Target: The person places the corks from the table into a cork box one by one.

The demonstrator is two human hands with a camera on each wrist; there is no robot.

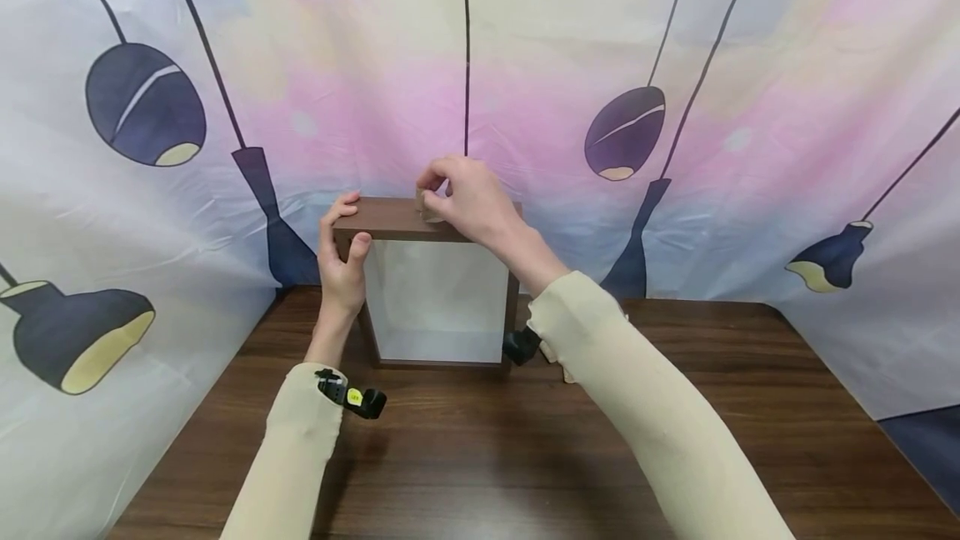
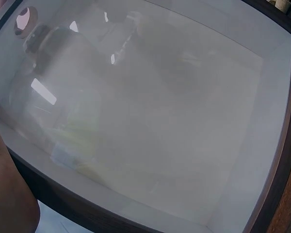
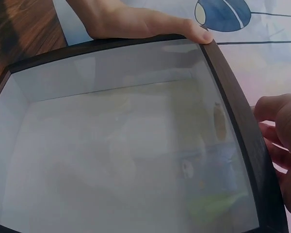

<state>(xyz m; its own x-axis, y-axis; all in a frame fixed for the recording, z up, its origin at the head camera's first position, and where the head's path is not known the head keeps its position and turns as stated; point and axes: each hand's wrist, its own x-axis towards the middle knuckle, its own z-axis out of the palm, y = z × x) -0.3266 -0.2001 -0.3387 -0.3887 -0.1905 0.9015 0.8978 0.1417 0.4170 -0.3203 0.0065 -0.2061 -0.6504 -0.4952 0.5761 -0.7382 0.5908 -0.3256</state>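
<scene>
A deep brown wooden box frame [image 1: 390, 213] with a clear front and white inside stands upright on the table. My left hand [image 1: 341, 261] grips its upper left corner, thumb on the front and fingers over the top. Above the frame's top edge, my right hand [image 1: 472, 198] pinches a small light-brown wooden piece [image 1: 429, 211], which is partly hidden by the fingers. In the left wrist view a round hole [image 2: 25, 22] shows through the front, in the frame's top side. The right wrist view shows my right fingers [image 3: 281, 126] beside the top edge, with the piece hidden.
Several light wooden pieces [image 1: 567, 375] lie on the dark wooden table [image 1: 450, 448] right of the frame, partly covered by my right sleeve. A printed cloth [image 1: 375, 65] with lamp drawings hangs close behind. Black cameras sit on both wrists.
</scene>
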